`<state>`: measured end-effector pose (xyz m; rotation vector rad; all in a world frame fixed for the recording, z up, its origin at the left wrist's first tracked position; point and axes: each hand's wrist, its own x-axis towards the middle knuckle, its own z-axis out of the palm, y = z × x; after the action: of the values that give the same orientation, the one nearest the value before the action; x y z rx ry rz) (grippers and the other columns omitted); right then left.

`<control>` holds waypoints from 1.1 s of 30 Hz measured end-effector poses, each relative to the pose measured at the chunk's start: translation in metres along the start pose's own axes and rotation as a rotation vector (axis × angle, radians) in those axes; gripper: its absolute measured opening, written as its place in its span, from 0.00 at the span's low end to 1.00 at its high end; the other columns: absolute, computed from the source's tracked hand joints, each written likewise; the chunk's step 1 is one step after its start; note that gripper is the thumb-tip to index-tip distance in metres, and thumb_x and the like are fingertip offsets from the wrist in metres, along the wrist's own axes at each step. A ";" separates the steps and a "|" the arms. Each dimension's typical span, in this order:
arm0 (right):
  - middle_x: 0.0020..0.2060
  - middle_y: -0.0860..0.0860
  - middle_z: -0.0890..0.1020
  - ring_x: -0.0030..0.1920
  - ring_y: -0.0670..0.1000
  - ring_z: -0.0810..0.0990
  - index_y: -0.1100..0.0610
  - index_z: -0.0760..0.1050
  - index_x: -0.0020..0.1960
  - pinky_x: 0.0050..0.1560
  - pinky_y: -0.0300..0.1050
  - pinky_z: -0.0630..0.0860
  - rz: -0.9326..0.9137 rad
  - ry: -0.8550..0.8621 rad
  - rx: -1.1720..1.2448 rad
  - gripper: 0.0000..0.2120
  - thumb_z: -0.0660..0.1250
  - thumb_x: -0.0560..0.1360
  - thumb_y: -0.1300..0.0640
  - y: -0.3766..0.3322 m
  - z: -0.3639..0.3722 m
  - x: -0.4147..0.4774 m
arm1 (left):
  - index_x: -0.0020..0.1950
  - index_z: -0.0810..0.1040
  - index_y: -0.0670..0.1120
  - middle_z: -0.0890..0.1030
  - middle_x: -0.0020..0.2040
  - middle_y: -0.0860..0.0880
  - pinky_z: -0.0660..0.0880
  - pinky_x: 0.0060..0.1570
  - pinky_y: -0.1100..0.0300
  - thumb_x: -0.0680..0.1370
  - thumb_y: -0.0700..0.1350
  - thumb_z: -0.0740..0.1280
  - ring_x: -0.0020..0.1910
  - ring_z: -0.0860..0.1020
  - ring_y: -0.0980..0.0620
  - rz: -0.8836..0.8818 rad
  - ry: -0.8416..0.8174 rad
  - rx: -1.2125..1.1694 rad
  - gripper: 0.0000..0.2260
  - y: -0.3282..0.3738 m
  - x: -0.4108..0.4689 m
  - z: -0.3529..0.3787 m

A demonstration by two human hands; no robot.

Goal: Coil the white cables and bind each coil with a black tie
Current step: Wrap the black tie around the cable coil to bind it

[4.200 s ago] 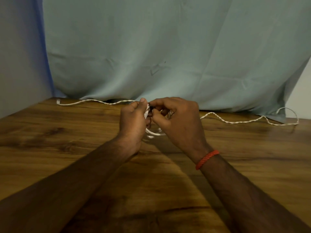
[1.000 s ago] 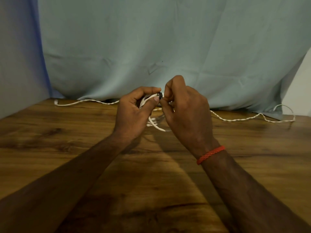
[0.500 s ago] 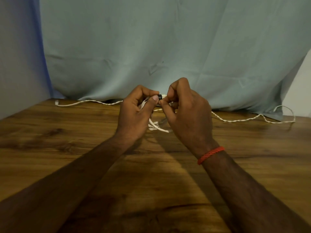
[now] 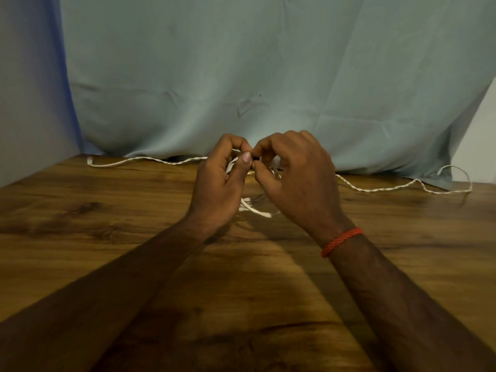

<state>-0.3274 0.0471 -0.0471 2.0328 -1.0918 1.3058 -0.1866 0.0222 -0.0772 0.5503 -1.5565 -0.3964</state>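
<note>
The person is holding a small coil of white cable [image 4: 257,209] up off the wooden table [image 4: 107,237], between the two hands. The left hand [image 4: 217,189] is curling round the upper part of the coil, with its thumb and forefinger pinching together at the top. The right hand [image 4: 298,181] is meeting it from the other side, its fingertips pinching at the same spot. The black tie [image 4: 256,158] is showing only as a dark speck right between the two thumbs, level with the fingertips and equally close to both hands. The coil's loops are hanging below the knuckles toward the table. Which way the tie's ends are running cannot be told. The tie is probably being closed, so the next pull will likely need to run across the strands. A loose white cable [image 4: 389,187] is lying along the back of the table behind the hands, not yet coiled.
</note>
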 end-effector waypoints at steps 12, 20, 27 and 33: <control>0.38 0.43 0.83 0.38 0.43 0.81 0.48 0.86 0.49 0.42 0.46 0.80 0.224 -0.170 0.350 0.06 0.75 0.72 0.53 0.008 -0.006 0.005 | 0.51 0.72 0.53 0.78 0.38 0.54 0.69 0.36 0.73 0.84 0.38 0.62 0.33 0.76 0.64 0.015 -0.086 -0.030 0.09 0.003 -0.003 -0.004; 0.35 0.46 0.81 0.36 0.43 0.78 0.48 0.85 0.43 0.38 0.39 0.75 0.302 -0.186 0.437 0.02 0.76 0.71 0.51 0.010 -0.007 0.005 | 0.50 0.75 0.50 0.80 0.33 0.57 0.66 0.24 0.63 0.82 0.39 0.65 0.24 0.70 0.58 -0.030 -0.045 -0.127 0.06 0.004 -0.001 -0.005; 0.36 0.49 0.81 0.37 0.44 0.79 0.52 0.84 0.41 0.42 0.48 0.80 0.380 -0.205 0.480 0.04 0.74 0.74 0.53 0.004 -0.003 0.004 | 0.54 0.75 0.49 0.80 0.31 0.53 0.64 0.22 0.60 0.82 0.43 0.64 0.21 0.69 0.57 -0.079 -0.061 -0.158 0.02 -0.001 -0.001 -0.006; 0.39 0.56 0.82 0.42 0.52 0.81 0.59 0.81 0.45 0.53 0.58 0.79 0.605 -0.253 0.608 0.05 0.71 0.77 0.59 0.008 -0.005 0.010 | 0.62 0.77 0.45 0.82 0.33 0.50 0.69 0.28 0.66 0.81 0.43 0.66 0.25 0.73 0.60 -0.205 -0.121 -0.147 0.10 -0.004 0.001 -0.006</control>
<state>-0.3341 0.0423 -0.0358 2.4497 -1.6749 1.8940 -0.1800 0.0190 -0.0783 0.5817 -1.5762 -0.7059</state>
